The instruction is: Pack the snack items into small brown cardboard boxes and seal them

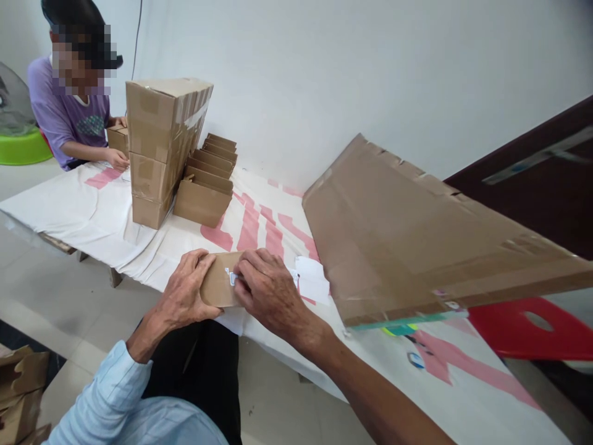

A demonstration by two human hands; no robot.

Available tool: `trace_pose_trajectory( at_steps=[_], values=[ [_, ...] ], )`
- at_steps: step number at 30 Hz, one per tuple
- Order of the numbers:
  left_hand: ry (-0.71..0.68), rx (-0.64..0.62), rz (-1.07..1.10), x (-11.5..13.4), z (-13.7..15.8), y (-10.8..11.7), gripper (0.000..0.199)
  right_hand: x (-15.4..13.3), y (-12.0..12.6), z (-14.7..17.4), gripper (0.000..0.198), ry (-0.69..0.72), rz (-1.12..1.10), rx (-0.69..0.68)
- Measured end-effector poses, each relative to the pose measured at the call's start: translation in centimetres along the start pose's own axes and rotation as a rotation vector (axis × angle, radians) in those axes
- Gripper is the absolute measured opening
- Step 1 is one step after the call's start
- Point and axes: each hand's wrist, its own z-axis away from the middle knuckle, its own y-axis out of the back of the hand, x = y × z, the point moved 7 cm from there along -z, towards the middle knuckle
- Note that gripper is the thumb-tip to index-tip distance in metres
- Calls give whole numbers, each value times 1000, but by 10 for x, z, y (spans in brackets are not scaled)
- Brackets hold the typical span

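A small brown cardboard box (217, 285) is held over the near table edge. My left hand (188, 290) grips its left end, thumb along the top edge and fingers at the lower edge. On its face is a small white label (232, 277) with dark blue marks. My right hand (266, 284) is closed over the box's right part, its curled fingertips at the label and covering some of it. White paper (313, 278) lies on the cloth just past my right hand.
Stacked taped cartons (151, 148) stand back left, beside a row of open boxes (204, 194). A large cardboard carton (417, 247) leans over the table's right side, near a red stool (532, 327). Across the table sits a person in a purple shirt (69, 117).
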Motion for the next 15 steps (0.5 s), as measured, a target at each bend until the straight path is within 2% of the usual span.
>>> trace_pose_trajectory(
  at_steps=[9,15],
  values=[
    [6,8,1,2,0,-1,100,0,3,3,15,-17,-63,5],
    [-2,-2,-5,3,1,-1,99,5,3,4,16,-24,-97,-40]
  ],
)
